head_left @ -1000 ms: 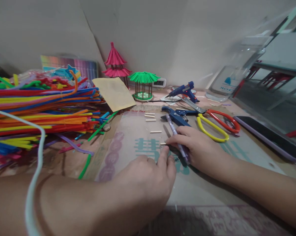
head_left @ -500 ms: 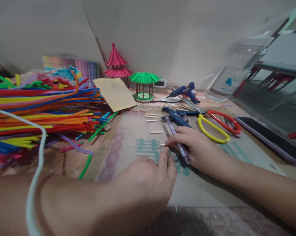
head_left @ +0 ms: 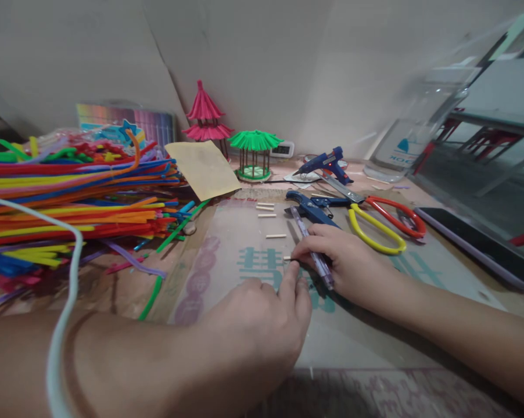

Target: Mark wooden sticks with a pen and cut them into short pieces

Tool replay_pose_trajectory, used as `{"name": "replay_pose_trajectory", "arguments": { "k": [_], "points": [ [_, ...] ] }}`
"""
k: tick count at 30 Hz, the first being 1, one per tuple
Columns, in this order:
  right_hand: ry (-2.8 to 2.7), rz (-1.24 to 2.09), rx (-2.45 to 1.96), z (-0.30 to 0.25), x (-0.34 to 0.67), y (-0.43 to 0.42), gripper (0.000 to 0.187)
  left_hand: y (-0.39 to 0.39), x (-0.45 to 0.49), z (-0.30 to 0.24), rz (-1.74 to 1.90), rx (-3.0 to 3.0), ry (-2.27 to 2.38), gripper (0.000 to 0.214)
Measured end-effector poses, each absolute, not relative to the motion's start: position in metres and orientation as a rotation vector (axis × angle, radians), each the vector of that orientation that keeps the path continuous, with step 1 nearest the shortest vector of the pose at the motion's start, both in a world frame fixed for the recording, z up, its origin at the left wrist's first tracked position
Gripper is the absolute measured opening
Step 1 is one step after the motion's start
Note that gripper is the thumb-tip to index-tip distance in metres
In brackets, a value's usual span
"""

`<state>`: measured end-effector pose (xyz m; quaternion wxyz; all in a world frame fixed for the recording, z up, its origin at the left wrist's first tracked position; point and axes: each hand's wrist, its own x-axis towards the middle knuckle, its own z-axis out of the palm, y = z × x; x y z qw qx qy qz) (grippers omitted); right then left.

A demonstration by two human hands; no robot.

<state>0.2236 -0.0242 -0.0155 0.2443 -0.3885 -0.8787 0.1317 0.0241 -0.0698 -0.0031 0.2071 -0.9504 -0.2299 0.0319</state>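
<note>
My right hand [head_left: 351, 258] is closed, with a translucent purple pen [head_left: 311, 248] lodged in its grip. Its fingertips meet those of my left hand [head_left: 262, 319] at a short pale wooden stick [head_left: 287, 258]; much of the stick is hidden by the fingers. The left fingers are bent and pressed together there. Beyond them, several similar cut sticks [head_left: 276, 236] lie apart on a printed translucent board [head_left: 231, 232]. Dark blue cutting pliers [head_left: 309, 208] rest just past the pen tip, and scissors with yellow and red handles [head_left: 377, 232] lie right of them.
Bundles of coloured pipe cleaners [head_left: 70, 191] crowd the left, near a white cable [head_left: 72, 278]. Behind stand a green-roofed model pavilion [head_left: 254, 154], a pink one [head_left: 205, 116] and a blue glue gun [head_left: 323, 162]. A phone [head_left: 475, 244] and a clear jug [head_left: 397, 145] are at right.
Both hands stay almost where they were, fingertips together at the short stick. The view has shifted very slightly; no object has visibly moved.
</note>
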Motion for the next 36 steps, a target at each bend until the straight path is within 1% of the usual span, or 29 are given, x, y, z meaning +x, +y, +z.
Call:
{"name": "replay_pose_trajectory", "arguments": {
  "k": [4,9,19,22,25,31,36],
  "points": [
    [-2.424,0.284,-1.048,-0.0157,0.2231,-0.0256,0.024,-0.0723,0.0220,-0.0035,0.050,-2.621,-0.626,0.047],
    [-2.430,0.288,-1.034,-0.0164,0.2241,-0.0251,0.025,-0.0747,0.0193,-0.0049,0.046,-2.601,-0.583,0.055],
    [-2.433,0.306,-1.026,-0.0162,0.2232,-0.0280,0.028,-0.0734,0.0213,-0.0056,0.012,-2.610,-0.612,0.048],
    [-2.441,0.282,-1.013,-0.0173,0.2249,-0.0274,0.027,-0.0736,0.0219,-0.0040,0.052,-2.624,-0.633,0.047],
    [-2.453,0.243,-1.002,-0.0190,0.2272,-0.0266,0.024,-0.0736,0.0223,-0.0032,0.062,-2.628,-0.624,0.047],
    [-2.474,0.234,-1.021,-0.0195,0.2287,-0.0269,0.028,-0.0736,0.0207,-0.0048,0.049,-2.618,-0.622,0.050],
    [-2.475,0.224,-1.028,-0.0191,0.2285,-0.0270,0.027,-0.0756,0.0198,-0.0062,0.043,-2.609,-0.627,0.050]
  ]
}}
